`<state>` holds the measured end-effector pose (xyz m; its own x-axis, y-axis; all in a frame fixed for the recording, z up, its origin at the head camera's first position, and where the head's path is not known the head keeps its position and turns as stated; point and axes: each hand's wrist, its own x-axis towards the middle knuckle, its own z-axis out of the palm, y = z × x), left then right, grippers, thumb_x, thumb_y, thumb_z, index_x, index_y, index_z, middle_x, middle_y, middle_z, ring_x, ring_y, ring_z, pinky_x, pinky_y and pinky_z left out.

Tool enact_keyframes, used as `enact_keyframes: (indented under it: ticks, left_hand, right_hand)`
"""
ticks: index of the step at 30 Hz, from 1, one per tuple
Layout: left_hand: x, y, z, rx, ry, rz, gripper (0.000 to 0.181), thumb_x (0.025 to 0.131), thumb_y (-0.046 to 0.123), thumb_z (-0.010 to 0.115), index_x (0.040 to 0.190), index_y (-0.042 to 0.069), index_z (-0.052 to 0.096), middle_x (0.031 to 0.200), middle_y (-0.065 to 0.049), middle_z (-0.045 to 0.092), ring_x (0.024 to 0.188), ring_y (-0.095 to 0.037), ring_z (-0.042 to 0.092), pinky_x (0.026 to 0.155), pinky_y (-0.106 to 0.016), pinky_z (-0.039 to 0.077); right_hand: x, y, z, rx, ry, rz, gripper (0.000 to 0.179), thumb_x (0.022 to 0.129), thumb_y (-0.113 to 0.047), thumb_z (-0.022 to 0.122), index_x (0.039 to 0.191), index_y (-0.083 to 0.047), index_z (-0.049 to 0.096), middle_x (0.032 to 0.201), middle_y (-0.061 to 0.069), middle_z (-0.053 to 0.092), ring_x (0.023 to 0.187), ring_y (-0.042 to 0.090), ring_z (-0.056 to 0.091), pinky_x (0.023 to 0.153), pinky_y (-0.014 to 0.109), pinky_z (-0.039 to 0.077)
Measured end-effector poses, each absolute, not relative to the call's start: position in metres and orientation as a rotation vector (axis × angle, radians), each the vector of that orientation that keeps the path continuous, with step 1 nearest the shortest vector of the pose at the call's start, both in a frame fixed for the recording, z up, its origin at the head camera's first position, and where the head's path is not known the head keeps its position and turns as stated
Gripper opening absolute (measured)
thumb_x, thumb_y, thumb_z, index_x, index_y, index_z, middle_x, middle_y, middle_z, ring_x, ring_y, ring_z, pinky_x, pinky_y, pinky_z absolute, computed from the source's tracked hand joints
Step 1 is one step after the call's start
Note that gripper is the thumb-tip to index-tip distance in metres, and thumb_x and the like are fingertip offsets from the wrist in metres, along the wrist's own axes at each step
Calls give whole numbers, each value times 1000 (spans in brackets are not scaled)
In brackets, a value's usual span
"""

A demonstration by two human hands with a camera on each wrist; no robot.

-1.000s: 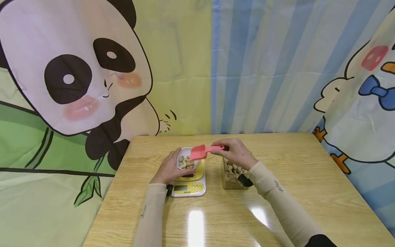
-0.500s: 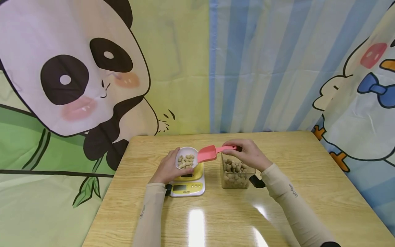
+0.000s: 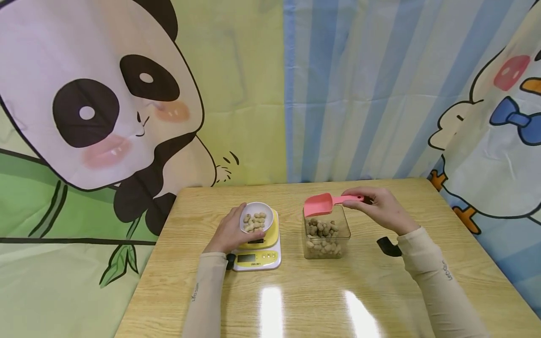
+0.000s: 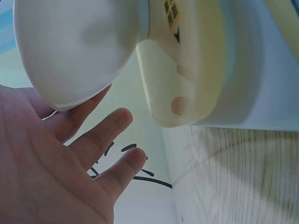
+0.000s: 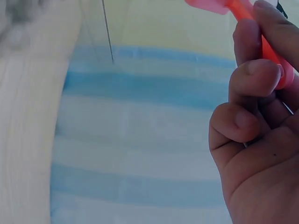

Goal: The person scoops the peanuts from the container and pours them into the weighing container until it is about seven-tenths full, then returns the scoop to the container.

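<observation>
My left hand (image 3: 230, 231) holds a small white bowl (image 3: 269, 217) from its left side, thumb in front and fingers behind. Several peanuts (image 3: 255, 221) lie inside. Under the bowl is a yellow and white kitchen scale (image 3: 270, 249). The left wrist view shows a finger along the bowl's underside (image 4: 79, 51), with two other fingers extended apart from it. My right hand (image 3: 382, 209) pinches the handle of a pink scoop (image 3: 320, 204) between thumb and fingers. The scoop's blade hangs over the back of a clear container (image 3: 323, 255) of peanuts and looks bare.
Both scale and container stand on a wooden table (image 3: 393, 281), with a gap between them. A printed curtain (image 3: 245, 94) with a panda and a bird hangs right behind the table's far edge.
My right hand has moved right with the scoop, from over the bowl to over the peanut container. The left hand and bowl stay in place.
</observation>
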<state>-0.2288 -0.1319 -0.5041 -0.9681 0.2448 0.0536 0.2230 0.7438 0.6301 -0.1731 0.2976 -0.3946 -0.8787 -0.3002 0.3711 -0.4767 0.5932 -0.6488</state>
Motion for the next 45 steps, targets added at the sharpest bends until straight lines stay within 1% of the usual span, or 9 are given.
enact_keyframes:
  ticks: [4,9,18,25,29,34,39,42,45]
  left_hand:
    - [-229,-131,-503,386,2903,1042,123,66,68,85,162,22,25,151,-4,44,121,-26,53,102,-50,47]
    - [-228,-131,-500,376,2911,1042,123,65,68,85,162,22,25,150,-3,44,120,-26,53,101,-50,47]
    - [-227,-131,-501,362,2900,1056,124,65,69,86,162,23,24,150,-3,44,123,-26,52,102,-50,46]
    - [-223,-130,-503,351,2898,1051,124,65,68,86,162,24,25,152,-3,43,123,-26,52,103,-50,46]
    - [-222,-129,-502,349,2900,1031,123,65,68,86,162,25,25,153,-3,42,124,-26,51,104,-51,45]
    - [-222,-129,-501,352,2905,1016,123,65,68,86,162,24,24,153,-4,42,123,-27,52,103,-51,46]
    - [-224,-129,-501,351,2910,1009,125,65,70,85,163,23,23,153,-3,42,123,-27,52,103,-51,46]
    - [-225,-129,-501,354,2921,987,126,64,72,84,163,22,23,154,-5,41,125,-27,51,103,-52,46]
    - [-225,-128,-498,365,2930,968,127,64,72,84,163,21,23,154,-7,41,126,-28,51,103,-54,45]
  right_hand:
    - [-170,315,-392,632,-2632,1094,22,94,-24,75,117,-23,75,80,-3,64,59,13,49,51,27,43]
    - [-168,324,-392,705,-2691,973,19,96,-30,72,114,-25,75,80,-9,63,60,10,49,52,26,44]
    - [-169,324,-393,762,-2742,844,23,96,-33,71,115,-20,75,87,-13,66,66,8,53,57,26,48]
    - [-173,317,-403,856,-2754,825,17,95,-29,73,109,-20,77,89,-16,68,66,4,57,59,25,51]
    - [-173,312,-409,873,-2762,857,15,95,-29,74,106,-21,78,86,-16,68,64,3,56,58,25,50]
    - [-174,306,-413,877,-2803,884,18,95,-33,72,107,-21,78,87,-16,68,63,3,54,57,25,49]
    - [-178,302,-413,871,-2827,880,17,94,-33,74,106,-21,78,85,-15,68,59,4,51,56,25,48]
    - [-179,301,-411,855,-2860,883,20,94,-33,74,108,-20,78,87,-14,69,58,5,51,55,25,48]
    - [-180,302,-410,840,-2889,876,25,94,-36,73,111,-19,77,94,-11,71,61,6,53,58,26,49]
